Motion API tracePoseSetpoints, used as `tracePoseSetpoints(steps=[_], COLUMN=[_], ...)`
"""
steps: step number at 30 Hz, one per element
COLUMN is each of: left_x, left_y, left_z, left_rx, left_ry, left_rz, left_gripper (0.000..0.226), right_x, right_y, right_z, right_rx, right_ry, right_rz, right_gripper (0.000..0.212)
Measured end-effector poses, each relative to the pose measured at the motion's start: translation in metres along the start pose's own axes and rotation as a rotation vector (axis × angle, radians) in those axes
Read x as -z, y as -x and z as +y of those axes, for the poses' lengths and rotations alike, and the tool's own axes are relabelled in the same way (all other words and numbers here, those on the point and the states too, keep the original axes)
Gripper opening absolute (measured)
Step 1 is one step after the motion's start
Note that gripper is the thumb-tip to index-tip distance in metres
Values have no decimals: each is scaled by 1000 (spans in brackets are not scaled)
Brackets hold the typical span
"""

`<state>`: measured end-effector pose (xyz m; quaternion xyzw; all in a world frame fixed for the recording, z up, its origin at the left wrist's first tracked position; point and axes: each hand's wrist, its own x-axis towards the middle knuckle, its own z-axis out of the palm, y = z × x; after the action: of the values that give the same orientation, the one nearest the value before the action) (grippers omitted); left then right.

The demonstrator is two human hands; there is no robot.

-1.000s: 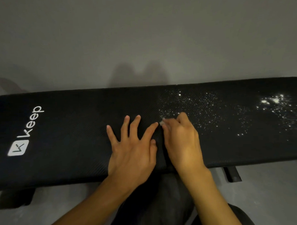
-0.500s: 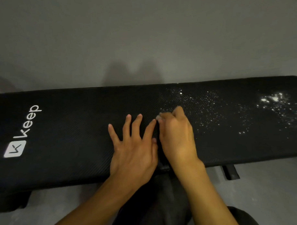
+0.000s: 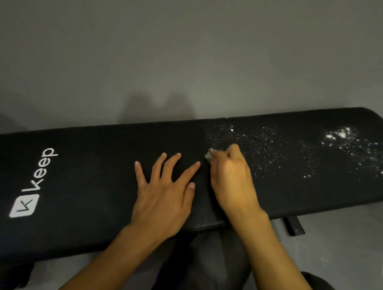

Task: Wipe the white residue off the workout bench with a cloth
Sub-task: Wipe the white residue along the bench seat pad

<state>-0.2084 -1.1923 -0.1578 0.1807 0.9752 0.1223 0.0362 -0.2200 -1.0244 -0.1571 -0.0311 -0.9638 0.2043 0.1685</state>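
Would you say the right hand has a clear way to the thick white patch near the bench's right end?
Probably yes: only speckled bench surface lies between the right hand, which pinches a cloth, and the white patch. The left hand rests flat on the other side, out of the way.

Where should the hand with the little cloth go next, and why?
Probably slide the right hand rightward, dragging the cloth across the white specks. The bench looks clean around the flat left hand, while the specks lie scattered just right of the cloth, thicker near the far right end.
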Motion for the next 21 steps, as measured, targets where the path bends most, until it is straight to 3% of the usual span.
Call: tracePoseSetpoints(steps=[3,10,17,21], left_x=[-1,-5,-4,-4], left_y=[0,0,-1,-1], left_z=[-1,-4,-5,-5], left_rx=[-6,-4,3,-8], left_ry=[4,-6,12,15], left_rz=[22,30,40,38], left_gripper=[57,56,56,54], right_x=[-12,10,-29,-20], right_y=[-27,48,-51,-22], right_z=[-6,-22,-16,-22], right_rx=[-95,19,-78,-34], right_ry=[-5,1,66,87], right_rz=[22,-2,56,41], right_gripper=[27,27,23,27])
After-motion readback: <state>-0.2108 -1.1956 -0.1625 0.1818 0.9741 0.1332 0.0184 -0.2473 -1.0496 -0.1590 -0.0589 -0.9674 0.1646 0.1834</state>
